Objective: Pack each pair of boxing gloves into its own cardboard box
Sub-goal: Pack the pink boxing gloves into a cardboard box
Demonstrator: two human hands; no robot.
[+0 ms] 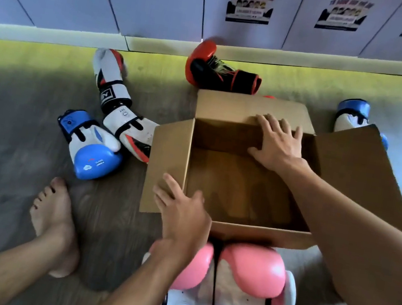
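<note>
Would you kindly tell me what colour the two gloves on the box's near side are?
The gloves are pink and white, clearest in the head view.

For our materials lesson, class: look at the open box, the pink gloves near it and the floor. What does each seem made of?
Box: plain brown cardboard, matte, with creased fold-out flaps.
Pink gloves: smooth leather or synthetic leather, impossible to tell which; a glossy highlight shows on the padding.
Floor: grey wood-grain planks, probably laminate or vinyl, with a slight sheen.
</note>
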